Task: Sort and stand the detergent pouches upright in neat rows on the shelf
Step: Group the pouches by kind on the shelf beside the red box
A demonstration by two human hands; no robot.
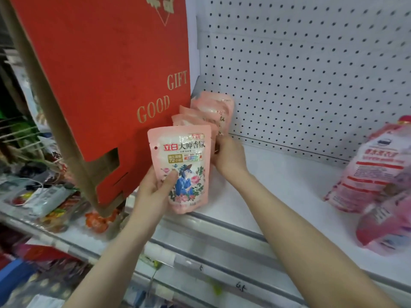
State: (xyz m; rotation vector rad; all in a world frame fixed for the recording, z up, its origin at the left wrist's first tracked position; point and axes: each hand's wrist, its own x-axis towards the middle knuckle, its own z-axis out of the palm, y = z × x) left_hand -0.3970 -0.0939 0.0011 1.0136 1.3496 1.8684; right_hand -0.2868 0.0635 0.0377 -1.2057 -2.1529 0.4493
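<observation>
A pink detergent pouch [185,161] with a flower picture stands upright at the front left of the white shelf [278,196]. My left hand [155,185] grips its lower left side, thumb on the front. Behind it a row of several matching pink pouches [211,110] stands upright, reaching back to the pegboard. My right hand [229,156] is pressed against the right side of that row, fingers curled onto the pouches behind the front one.
A big red "GOOD GIFT" carton [106,74] leans right beside the row on the left. Larger pink detergent bags [373,174] lie at the shelf's right end. White pegboard [311,74] forms the back wall. Snack packets [49,201] fill the neighbouring shelf at left.
</observation>
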